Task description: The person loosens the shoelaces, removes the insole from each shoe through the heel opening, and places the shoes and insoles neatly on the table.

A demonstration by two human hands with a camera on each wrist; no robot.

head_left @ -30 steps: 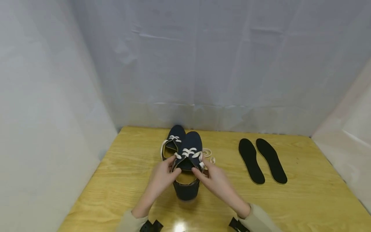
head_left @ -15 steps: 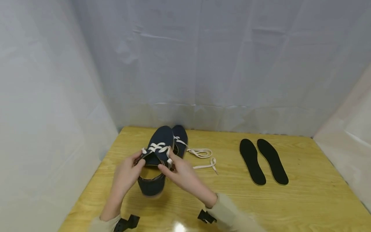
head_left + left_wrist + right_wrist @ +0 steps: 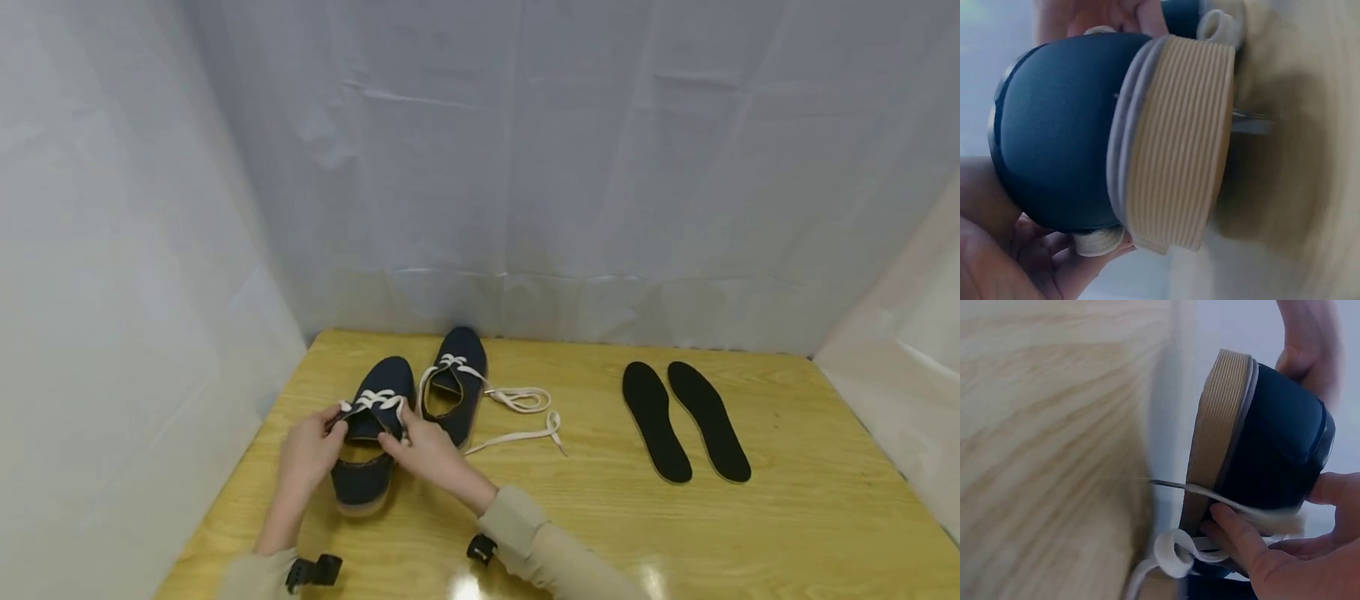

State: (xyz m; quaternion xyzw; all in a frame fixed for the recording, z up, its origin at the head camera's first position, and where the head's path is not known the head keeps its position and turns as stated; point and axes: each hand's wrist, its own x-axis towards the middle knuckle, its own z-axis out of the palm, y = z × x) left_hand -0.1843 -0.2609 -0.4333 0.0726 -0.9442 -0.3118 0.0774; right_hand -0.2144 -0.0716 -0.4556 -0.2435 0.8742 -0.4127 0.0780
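Note:
A navy canvas lace-up shoe (image 3: 388, 379) with white laces is held between both hands at the left of the table, its toe pointing away. My left hand (image 3: 310, 450) grips the left side of its opening, thumb on the inner edge. On the opposite side, my right hand (image 3: 431, 450) pinches the opening and the lace there. The ribbed tan sole (image 3: 1179, 144) shows in the left wrist view, with the heel off the wood. A loose lace end (image 3: 1210, 494) hangs beside the heel in the right wrist view. Fingers under the shoe's sides are partly hidden.
The matching navy shoe (image 3: 467, 375) stands just right of the held one, its white lace (image 3: 521, 400) trailing rightward over the wooden table (image 3: 600, 517). Two black insoles, a left one (image 3: 656, 421) and a right one (image 3: 708, 421), lie farther right. Pale sheeting (image 3: 570, 167) hangs behind.
Both hands have carried the shoe leftward from in front of the other shoe, then lowered it toward the table. The second shoe and its laces now show more fully. The insoles stay put.

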